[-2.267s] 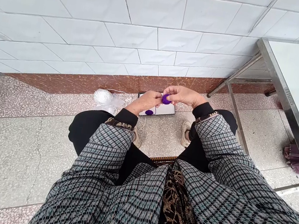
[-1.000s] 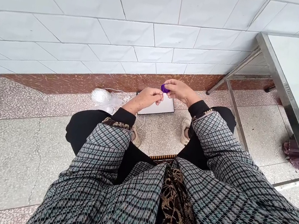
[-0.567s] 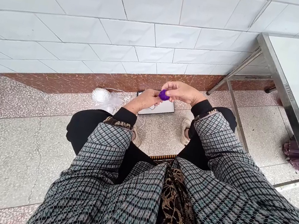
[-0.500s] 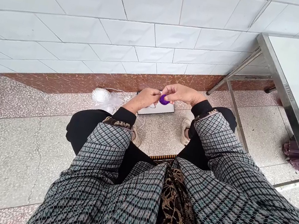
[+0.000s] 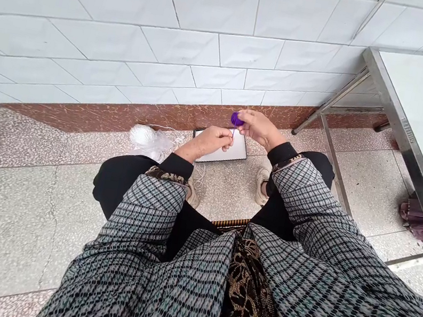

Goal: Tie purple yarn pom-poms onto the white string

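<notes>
A small purple ball of yarn (image 5: 236,119) is held in the fingertips of my right hand (image 5: 258,127). From the ball a short purple strand (image 5: 234,130) runs down to my left hand (image 5: 212,141), whose thumb and fingers are pinched on it. Both hands hang in front of my knees, the right a little higher and farther out. Beneath them on the floor lies a flat white board with a dark edge (image 5: 237,149), partly covered by my left hand.
White yarn (image 5: 142,136) with clear plastic lies on the floor left of the board, with loose white strands around it. A metal-framed table (image 5: 396,108) stands at right. Under it sits a dark purple item (image 5: 420,220). A tiled wall (image 5: 216,5) rises ahead.
My right hand has moved up and away from my left with the purple ball. A purple strand now stretches between the two hands, which were close together before.
</notes>
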The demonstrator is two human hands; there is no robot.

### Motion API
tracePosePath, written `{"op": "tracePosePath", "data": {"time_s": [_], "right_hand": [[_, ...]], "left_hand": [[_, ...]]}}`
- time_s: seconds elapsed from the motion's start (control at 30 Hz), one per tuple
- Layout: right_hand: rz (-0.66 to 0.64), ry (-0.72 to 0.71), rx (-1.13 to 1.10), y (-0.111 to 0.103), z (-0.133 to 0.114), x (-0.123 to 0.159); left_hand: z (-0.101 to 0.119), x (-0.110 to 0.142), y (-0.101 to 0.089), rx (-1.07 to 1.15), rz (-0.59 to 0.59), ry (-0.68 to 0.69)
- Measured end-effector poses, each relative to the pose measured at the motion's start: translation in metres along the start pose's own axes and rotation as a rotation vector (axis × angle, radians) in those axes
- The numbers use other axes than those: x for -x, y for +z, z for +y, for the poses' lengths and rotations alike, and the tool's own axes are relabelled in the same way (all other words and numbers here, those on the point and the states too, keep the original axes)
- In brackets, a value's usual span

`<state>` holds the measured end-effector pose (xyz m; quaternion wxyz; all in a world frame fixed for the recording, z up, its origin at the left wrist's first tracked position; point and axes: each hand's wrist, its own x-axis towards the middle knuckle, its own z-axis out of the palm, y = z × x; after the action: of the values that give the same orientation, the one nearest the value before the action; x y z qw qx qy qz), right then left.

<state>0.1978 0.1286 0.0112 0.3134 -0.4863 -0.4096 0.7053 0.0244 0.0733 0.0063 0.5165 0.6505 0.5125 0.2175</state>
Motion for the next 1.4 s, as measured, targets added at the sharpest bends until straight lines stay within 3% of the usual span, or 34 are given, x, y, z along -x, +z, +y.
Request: {"op": "tracePosePath", "data": {"time_s": [0.1, 0.17, 0.3, 0.37, 0.47, 0.6, 0.8, 0.93, 1.03, 1.17, 1.3, 1.4], "right_hand": [[-0.106, -0.046, -0.146, -0.005, -0.006, 0.006], [-0.211, -0.039, -0.104, -0.008, -0.01, 0.011], [-0.429, 0.054, 0.208, -0.012, -0.013, 0.019], [-0.476, 0.076, 0.353, -0.011, -0.012, 0.02], [-0.432, 0.092, 0.48, -0.008, -0.009, 0.018], [-0.259, 0.122, 0.498, -0.003, -0.001, 0.011], [-0.037, 0.063, 0.045, -0.002, -0.001, 0.004], [-0.119, 0.009, -0.155, -0.007, -0.009, 0.008], [-0.294, 0.027, -0.042, -0.012, -0.012, 0.013], [-0.445, 0.085, 0.312, -0.013, -0.011, 0.017], [-0.361, 0.118, 0.563, -0.006, -0.005, 0.014], [-0.2, 0.126, 0.532, 0.001, -0.002, 0.011]], "left_hand": [[0.001, 0.0, 0.004, -0.014, -0.128, -0.024], [-0.002, -0.001, 0.004, -0.025, -0.147, -0.056], [-0.01, -0.004, -0.002, -0.065, 0.02, -0.094], [-0.012, -0.005, -0.006, -0.103, 0.116, -0.084], [-0.012, -0.004, -0.009, -0.117, 0.176, -0.051], [-0.011, -0.002, -0.007, -0.056, 0.163, 0.014], [-0.001, 0.0, 0.0, 0.03, 0.034, 0.014], [0.003, 0.001, 0.003, -0.02, -0.108, -0.035], [0.0, -0.001, 0.001, -0.055, -0.076, -0.096], [-0.004, -0.002, -0.004, -0.084, 0.115, -0.124], [-0.005, 0.0, -0.007, -0.082, 0.156, -0.053], [-0.003, 0.0, -0.006, -0.064, 0.127, -0.023]]}}
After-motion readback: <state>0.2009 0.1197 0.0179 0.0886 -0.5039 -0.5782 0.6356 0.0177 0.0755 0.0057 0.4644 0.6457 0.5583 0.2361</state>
